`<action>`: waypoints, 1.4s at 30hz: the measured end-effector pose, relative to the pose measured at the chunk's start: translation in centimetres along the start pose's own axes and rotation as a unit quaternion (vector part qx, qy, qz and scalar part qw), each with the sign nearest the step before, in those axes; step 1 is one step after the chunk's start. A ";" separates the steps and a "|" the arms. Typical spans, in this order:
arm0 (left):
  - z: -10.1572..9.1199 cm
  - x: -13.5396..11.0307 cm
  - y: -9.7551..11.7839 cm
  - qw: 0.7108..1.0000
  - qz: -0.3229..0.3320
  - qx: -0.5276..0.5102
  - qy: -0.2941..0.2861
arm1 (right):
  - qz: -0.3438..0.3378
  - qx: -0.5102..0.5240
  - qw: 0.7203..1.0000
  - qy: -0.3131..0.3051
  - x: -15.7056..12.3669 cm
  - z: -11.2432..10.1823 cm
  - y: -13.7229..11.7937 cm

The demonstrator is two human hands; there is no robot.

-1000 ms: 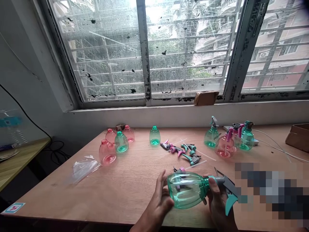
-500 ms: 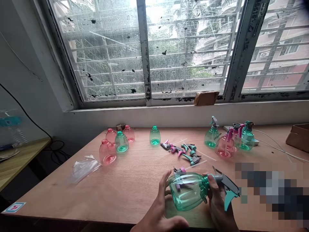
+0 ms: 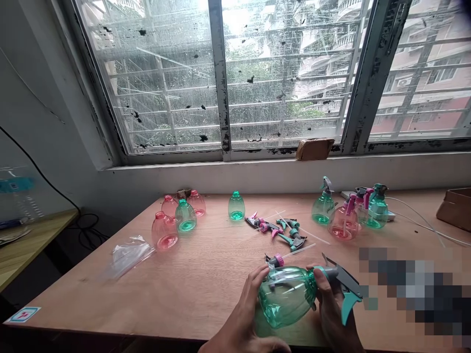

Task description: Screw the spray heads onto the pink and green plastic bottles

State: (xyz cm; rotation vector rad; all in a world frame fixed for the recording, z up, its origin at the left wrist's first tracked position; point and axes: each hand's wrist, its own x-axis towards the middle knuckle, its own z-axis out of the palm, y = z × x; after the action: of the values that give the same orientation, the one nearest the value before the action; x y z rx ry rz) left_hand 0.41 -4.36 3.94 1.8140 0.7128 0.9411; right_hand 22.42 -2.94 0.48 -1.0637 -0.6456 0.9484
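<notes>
A green transparent spray bottle [image 3: 289, 299] lies on its side in the air near the table's front edge, its neck to the right. My left hand [image 3: 245, 314] is wrapped round its base end. With thumb and fingers, my right hand [image 3: 334, 309] grips the collar where the grey and teal trigger sprayer [image 3: 348, 289] meets the neck. Just behind the bottle, partly hidden by it, is a pink-collared trigger sprayer [image 3: 276, 260]. Several more trigger sprayers [image 3: 292, 239] with thin clear tubes lie in a loose pile beyond.
Bottles without sprayers, pink [image 3: 164, 233] and green [image 3: 236, 206], stand at the back left and middle. Bottles with sprayers [image 3: 344, 218] stand back right. A clear plastic bag [image 3: 132, 252] lies left; a brown box [image 3: 455, 208] sits far right. A blurred patch covers the right front.
The bottle's base end has dipped and turned slightly, and my left hand's fingers have moved a little over its upper side. The right hand stays on the collar.
</notes>
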 end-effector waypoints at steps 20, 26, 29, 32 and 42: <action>0.2 0.0 -0.1 0.997 -0.005 -0.067 0.038 | -0.016 -0.048 0.999 0.004 -1.3 1.4 -2.7; -0.3 0.5 1.9 0.992 -0.084 -0.082 0.052 | -0.032 -0.009 0.999 0.007 -0.9 1.0 -2.0; -0.4 0.5 2.3 0.996 -0.075 -0.054 0.003 | -0.005 -0.009 1.000 0.008 -0.6 0.7 -1.4; -0.2 0.3 1.6 0.997 -0.047 -0.065 0.007 | 0.021 -0.010 1.000 -0.002 -0.5 0.6 -1.3; -0.3 -0.3 0.6 0.998 0.027 -0.028 0.058 | 0.062 0.105 0.992 -0.030 -0.8 1.2 -2.1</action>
State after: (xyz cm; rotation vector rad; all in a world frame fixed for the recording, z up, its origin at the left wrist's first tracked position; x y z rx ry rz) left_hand 0.06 -4.69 4.46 1.7484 0.7047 1.0979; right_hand 21.69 -3.51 2.87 -0.8977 -0.5206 1.1351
